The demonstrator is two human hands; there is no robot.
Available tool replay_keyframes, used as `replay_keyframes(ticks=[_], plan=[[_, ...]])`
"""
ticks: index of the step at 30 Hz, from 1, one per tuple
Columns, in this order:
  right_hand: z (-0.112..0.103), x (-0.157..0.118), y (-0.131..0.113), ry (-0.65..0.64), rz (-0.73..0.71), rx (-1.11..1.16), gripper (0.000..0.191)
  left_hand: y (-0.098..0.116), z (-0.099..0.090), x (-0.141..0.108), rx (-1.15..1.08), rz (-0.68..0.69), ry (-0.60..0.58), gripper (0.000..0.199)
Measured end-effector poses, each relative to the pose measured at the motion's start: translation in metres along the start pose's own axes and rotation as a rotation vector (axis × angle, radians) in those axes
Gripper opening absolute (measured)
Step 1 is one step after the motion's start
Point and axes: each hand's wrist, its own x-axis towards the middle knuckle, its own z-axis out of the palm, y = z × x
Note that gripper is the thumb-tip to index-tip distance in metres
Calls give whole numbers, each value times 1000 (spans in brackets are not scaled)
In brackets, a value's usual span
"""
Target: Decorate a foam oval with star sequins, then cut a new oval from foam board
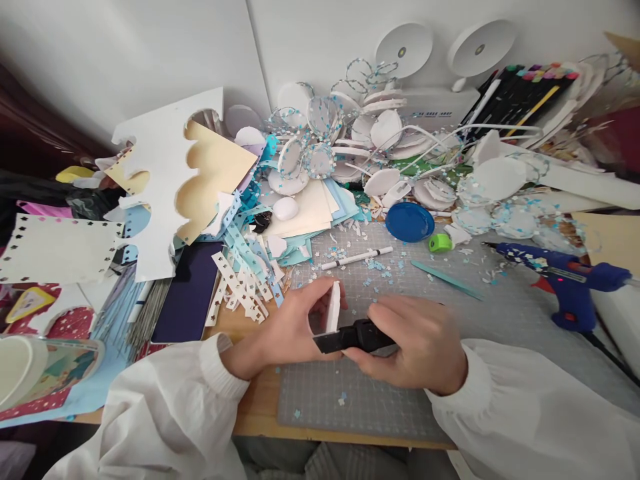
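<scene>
My left hand [300,320] is closed around a white foam piece [333,308], held on edge with its thin side toward me. In my right hand [415,337] is a black utility knife [367,335]. Its dark blade [327,342] points left and meets or crosses the lower end of the foam; whether it cuts in I cannot tell. Both hands are above the grey cutting mat [320,407]. Beyond them on the mat lie a white pen [357,258], teal tweezers [445,279] and small blue and white star-shaped paper bits [377,265].
A blue glue gun [565,273] lies at the right, near a blue lid [410,222] and a green tape roll [441,243]. White foam discs [387,129] crowd the back. Punched paper strips [240,287], a dark notebook [185,293] and a cup [30,370] stand left.
</scene>
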Motion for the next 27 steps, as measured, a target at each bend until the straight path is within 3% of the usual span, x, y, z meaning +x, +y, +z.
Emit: replay_keyframes(ticks=[27], plan=[[0,1,-1,13,19,-37,42,1,0,4,40,41,-34,29]])
